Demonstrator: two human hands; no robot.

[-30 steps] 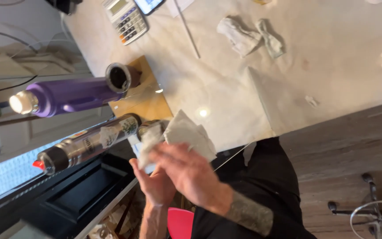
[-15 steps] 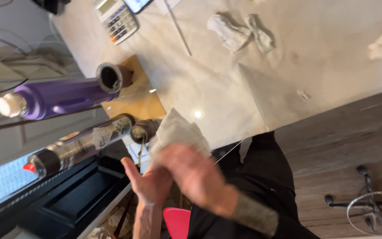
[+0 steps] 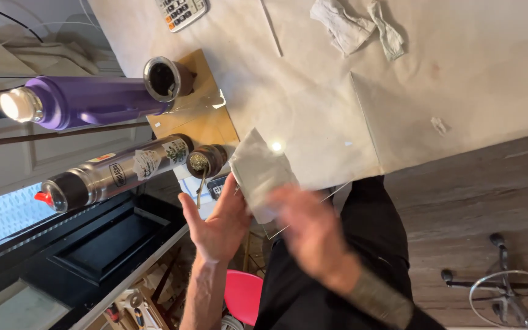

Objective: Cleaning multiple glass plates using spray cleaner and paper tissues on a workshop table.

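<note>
Bright, even light fills the scene, and the pale tabletop (image 3: 313, 79) looks nearly washed out. A small glare spot sits on it just beside the folded cloth (image 3: 261, 174), with another glint at the wooden board (image 3: 200, 116). The purple bottle's cap (image 3: 19, 105) is blown out white. The right hand (image 3: 310, 229) is smeared by motion blur; the left hand (image 3: 218, 223) is sharper. The steel flask (image 3: 114, 173) carries soft highlights.

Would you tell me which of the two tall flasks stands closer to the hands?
The silver steel flask with stickers; the purple flask stands farther away.
</note>
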